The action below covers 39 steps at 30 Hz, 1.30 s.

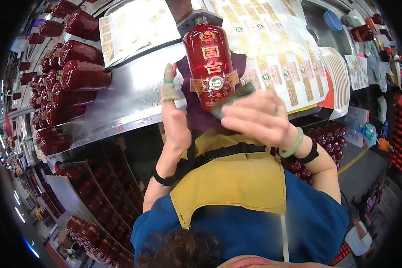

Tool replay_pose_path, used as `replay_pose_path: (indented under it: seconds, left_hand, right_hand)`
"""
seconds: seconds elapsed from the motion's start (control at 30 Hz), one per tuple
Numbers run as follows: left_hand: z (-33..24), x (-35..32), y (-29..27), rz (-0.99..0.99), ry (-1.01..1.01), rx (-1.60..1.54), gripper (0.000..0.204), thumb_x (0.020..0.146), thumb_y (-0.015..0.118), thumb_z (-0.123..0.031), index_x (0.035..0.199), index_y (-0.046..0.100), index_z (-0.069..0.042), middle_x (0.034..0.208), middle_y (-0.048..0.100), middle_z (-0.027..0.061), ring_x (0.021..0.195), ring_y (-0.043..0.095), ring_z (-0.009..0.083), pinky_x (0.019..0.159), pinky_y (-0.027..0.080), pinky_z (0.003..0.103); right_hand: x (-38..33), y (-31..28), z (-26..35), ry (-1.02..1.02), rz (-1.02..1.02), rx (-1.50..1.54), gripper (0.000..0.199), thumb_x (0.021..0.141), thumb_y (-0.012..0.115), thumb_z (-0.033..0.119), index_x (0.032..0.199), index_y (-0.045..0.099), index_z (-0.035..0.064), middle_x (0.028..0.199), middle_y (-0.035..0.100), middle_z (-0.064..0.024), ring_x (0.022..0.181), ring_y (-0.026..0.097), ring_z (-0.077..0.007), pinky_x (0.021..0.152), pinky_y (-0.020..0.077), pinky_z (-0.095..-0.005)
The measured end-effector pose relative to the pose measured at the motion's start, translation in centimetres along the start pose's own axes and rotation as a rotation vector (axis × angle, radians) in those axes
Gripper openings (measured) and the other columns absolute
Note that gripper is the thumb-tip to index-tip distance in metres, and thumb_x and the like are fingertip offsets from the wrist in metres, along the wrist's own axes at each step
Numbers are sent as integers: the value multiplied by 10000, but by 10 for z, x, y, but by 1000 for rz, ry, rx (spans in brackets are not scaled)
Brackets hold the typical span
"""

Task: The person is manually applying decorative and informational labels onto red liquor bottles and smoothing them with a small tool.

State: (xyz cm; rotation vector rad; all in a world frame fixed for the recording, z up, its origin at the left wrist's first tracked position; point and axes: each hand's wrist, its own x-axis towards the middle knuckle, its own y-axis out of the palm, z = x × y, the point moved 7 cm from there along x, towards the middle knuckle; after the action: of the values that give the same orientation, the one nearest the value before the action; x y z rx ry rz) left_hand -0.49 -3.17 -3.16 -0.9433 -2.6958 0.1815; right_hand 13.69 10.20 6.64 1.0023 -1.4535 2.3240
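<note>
A dark red glass bottle [208, 58] with gold lettering and a gold band with a round white-and-green emblem lies in front of me, its neck pointing away. Dark purple cloth [193, 100] is under it, and a metal holder [176, 8] meets its neck end. My right hand [259, 117] grips a flat dark green piece [232, 102], which looks like a scraper, at the bottle's near end. My left hand [174, 120] is beside the bottle on the left, upright with a finger stretched out. Coverings wrap that finger, and the hand holds nothing.
White sheets of gold decals [272, 49] spread right of the bottle, with another decal sheet [136, 27] at the far left. Many red bottles [82, 76] crowd the metal table's [134, 85] left end. A stack of pale trays [337, 80] stands right. Another person [359, 239] is lower right.
</note>
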Motion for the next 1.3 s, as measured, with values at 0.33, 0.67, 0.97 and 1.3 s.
replay_pose_path:
  seconds: [0.33,0.67,0.97,1.3]
  left_hand:
    - [-25,-42,26,124,317,719,912,922,234,-880,1493,589,-264,1663,252,299,1470,266,480,1177,191,625]
    - [-17,-34,4,8,185,541,1135,778,884,-481,1620,283,-14,1645,268,304,1522,210,478,1214,251,548]
    - [-19,16,14,57,68,263,999,645,949,-185,1508,480,-3,1425,577,211,1339,526,385,1140,410,458]
    - [-24,12,18,111,-57,-47,1063,795,886,-189,1600,242,69,1572,425,241,1472,422,316,1220,334,442]
  right_hand:
    - [-47,16,-41,788,-310,419,270,936,699,-29,1197,637,-5,1028,687,-118,907,692,-214,802,569,-332]
    - [-60,7,-71,995,-313,537,251,1003,567,-5,1251,609,-8,1082,584,-54,941,565,-114,812,467,-267]
    - [-40,31,-78,1039,-166,591,524,934,789,260,1359,602,18,1044,512,-12,759,398,-78,677,365,-247]
    - [-44,56,-90,1182,-113,742,647,902,826,228,1442,550,3,1191,592,-40,762,396,-49,703,408,-212]
